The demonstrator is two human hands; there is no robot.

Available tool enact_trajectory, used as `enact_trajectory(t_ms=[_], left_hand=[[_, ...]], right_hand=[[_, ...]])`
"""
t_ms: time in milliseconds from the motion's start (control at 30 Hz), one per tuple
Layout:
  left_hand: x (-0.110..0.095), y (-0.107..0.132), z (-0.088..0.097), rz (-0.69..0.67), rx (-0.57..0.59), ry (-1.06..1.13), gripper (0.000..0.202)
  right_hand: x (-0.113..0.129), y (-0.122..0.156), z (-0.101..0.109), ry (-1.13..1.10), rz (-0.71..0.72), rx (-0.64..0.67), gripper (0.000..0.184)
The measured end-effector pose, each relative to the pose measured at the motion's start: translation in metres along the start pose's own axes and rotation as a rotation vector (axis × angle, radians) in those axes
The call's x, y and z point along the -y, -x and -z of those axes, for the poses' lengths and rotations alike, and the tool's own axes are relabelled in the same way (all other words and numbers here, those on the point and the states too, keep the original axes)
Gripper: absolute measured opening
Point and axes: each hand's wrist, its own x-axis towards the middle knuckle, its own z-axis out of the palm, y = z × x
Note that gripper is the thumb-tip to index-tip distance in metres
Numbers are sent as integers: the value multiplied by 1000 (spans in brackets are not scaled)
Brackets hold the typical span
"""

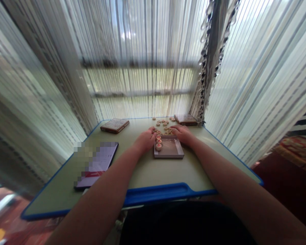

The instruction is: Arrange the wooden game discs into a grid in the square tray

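A shallow pale box [168,157] sits on the table before me. Along its left wall stand red-marked round xiangqi pieces [158,145] in a row, while loose round pieces [165,124] are scattered just beyond its far edge. My left hand [146,140] lies at the box's far left corner, fingers stretched forward beside the pieces. At the far right corner is my right hand [183,133], its fingers extended toward the loose pieces and touching or nearly touching them. Whether either hand has a piece under its fingertips is hard to make out.
A brown flat case [115,125] lies at the far left of the table [153,173], a similar case [185,119] at the far right. A tablet-like device [99,165], partly pixelated, rests near my left forearm. A blue ledge [158,194] edges the front; string curtains [142,51] hang behind.
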Motion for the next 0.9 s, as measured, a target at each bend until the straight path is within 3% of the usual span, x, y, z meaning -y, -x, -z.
enact_trajectory(t_ms=[167, 433, 667, 900], left_hand=[[1, 0, 0, -18, 12, -17, 39], [-1, 1, 2, -19, 31, -59, 35], [-2, 2, 3, -18, 42, -76, 33], [-1, 2, 3, -57, 57, -121, 32]], right_hand=[[2, 0, -2, -20, -35, 60, 36], [-14, -2, -4, -134, -74, -107, 46], [-11, 0, -1, -13, -91, 13, 39], [-11, -1, -1, 2, -88, 2, 37]])
